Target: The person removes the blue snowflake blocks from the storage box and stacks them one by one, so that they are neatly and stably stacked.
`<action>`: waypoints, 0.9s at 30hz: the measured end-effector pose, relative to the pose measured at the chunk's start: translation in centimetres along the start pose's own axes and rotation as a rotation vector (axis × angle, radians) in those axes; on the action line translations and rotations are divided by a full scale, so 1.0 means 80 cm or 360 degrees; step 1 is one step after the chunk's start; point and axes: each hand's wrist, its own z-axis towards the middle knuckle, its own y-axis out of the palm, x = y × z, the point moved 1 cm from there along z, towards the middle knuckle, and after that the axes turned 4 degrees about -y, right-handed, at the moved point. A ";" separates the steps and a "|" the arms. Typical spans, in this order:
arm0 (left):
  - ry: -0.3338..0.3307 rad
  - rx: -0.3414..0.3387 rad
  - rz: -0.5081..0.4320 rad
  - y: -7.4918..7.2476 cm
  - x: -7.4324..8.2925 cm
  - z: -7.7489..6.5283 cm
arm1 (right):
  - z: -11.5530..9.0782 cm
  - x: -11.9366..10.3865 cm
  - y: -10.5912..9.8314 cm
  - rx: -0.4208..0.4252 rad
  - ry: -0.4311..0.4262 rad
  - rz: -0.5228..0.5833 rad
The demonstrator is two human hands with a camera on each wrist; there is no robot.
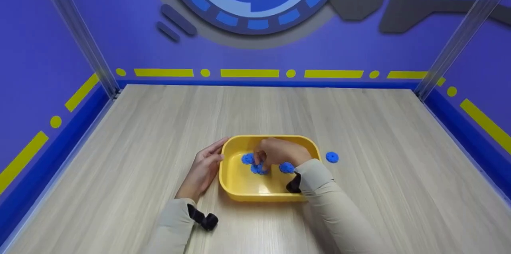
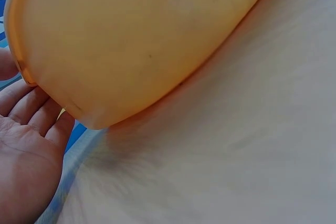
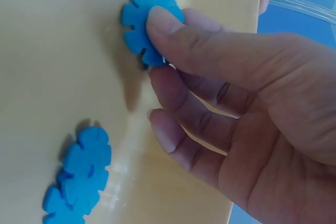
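A yellow tub [image 1: 263, 197] stands on the table in the head view. My left hand [image 1: 204, 170] holds its left end, thumb at the rim and fingers along the outside wall; the left wrist view shows these fingers partly hidden behind the tub [image 2: 142, 40]. Reaching inside, my right hand [image 1: 279, 152] pinches a blue notched plastic disc [image 3: 139, 30] between thumb and fingers. Another blue piece shows just behind it; whether it is held too, I cannot tell. Overlapping blue discs [image 3: 86, 158] lie on the tub floor in the right wrist view.
One more blue disc [image 1: 332, 157] lies on the table just right of the tub. Blue-purple walls [image 1: 255, 56] with yellow marks close off the back and sides of the wooden table [image 1: 159, 118].
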 end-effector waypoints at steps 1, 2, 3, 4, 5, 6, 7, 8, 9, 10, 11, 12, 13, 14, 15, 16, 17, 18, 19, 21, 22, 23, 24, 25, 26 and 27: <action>0.0000 -0.0001 0.0000 0.000 0.000 0.000 | -0.001 0.000 -0.001 -0.0002 0.0007 0.0000; -0.0001 -0.0002 0.0002 0.000 0.000 0.000 | -0.002 0.000 -0.003 -0.0002 0.0007 0.0003; -0.0003 -0.0003 -0.0004 0.000 0.000 0.000 | -0.004 0.000 -0.005 -0.0003 0.0007 0.0009; -0.0004 -0.0003 -0.0003 0.000 0.000 0.000 | -0.005 0.000 -0.007 -0.0005 0.0006 0.0017; -0.0005 -0.0003 -0.0007 0.000 0.000 0.000 | -0.007 0.000 -0.010 -0.0003 0.0000 0.0027; -0.0004 -0.0003 0.0001 0.000 0.000 0.000 | -0.009 0.000 -0.012 0.0001 -0.0013 0.0033; -0.0004 -0.0004 0.0003 0.000 0.000 0.000 | -0.010 0.000 -0.015 0.0003 -0.0029 0.0036; -0.0004 -0.0004 0.0002 0.000 0.000 0.000 | -0.012 0.001 -0.017 0.0010 -0.0053 0.0037; -0.0004 -0.0006 -0.0004 0.000 0.000 0.000 | -0.014 0.001 -0.019 0.0015 -0.0070 0.0035; -0.0003 -0.0007 0.0002 0.000 0.000 0.000 | -0.016 0.001 -0.021 0.0023 -0.0086 0.0036; -0.0002 -0.0008 0.0005 0.000 0.000 0.000 | -0.018 0.002 -0.023 0.0032 -0.0101 0.0036; -0.0003 -0.0009 0.0009 0.000 0.001 0.000 | -0.019 0.003 -0.024 0.0041 -0.0113 0.0031; -0.0004 -0.0009 0.0005 -0.001 0.001 0.000 | -0.021 0.003 -0.026 0.0048 -0.0122 0.0029; -0.0003 -0.0012 0.0007 -0.001 0.001 0.000 | -0.023 0.004 -0.028 0.0055 -0.0128 0.0029; -0.0001 -0.0014 0.0011 -0.001 0.001 0.000 | -0.025 0.004 -0.029 0.0067 -0.0143 0.0025; 0.0001 -0.0016 0.0021 -0.001 0.001 0.000 | -0.026 0.005 -0.031 0.0080 -0.0158 0.0021; 0.0002 -0.0018 0.0026 -0.001 0.001 0.000 | -0.028 0.006 -0.033 0.0092 -0.0165 0.0017; 0.0006 -0.0022 0.0034 -0.001 0.001 -0.001 | -0.030 0.006 -0.035 0.0104 -0.0170 0.0014; 0.0008 -0.0025 0.0033 -0.001 0.001 -0.001 | -0.032 0.007 -0.037 0.0116 -0.0177 0.0012; 0.0010 -0.0031 0.0033 -0.001 0.001 -0.001 | -0.037 0.010 -0.040 0.0147 -0.0183 0.0014; 0.0009 -0.0034 0.0029 -0.001 0.001 -0.001 | -0.040 0.011 -0.042 0.0160 -0.0177 0.0017; 0.0009 -0.0037 0.0026 -0.001 0.001 -0.001 | -0.042 0.012 -0.044 0.0174 -0.0172 0.0018; 0.0011 -0.0041 0.0029 -0.001 0.001 -0.001 | -0.045 0.014 -0.045 0.0186 -0.0166 0.0016; 0.0009 -0.0040 0.0023 0.000 0.001 -0.001 | -0.048 0.016 -0.047 0.0197 -0.0160 0.0014; 0.0010 -0.0041 0.0027 0.000 0.001 0.000 | -0.051 0.017 -0.048 0.0212 -0.0158 0.0013; 0.0010 -0.0039 0.0035 0.000 0.001 0.000 | -0.054 0.019 -0.050 0.0226 -0.0157 0.0015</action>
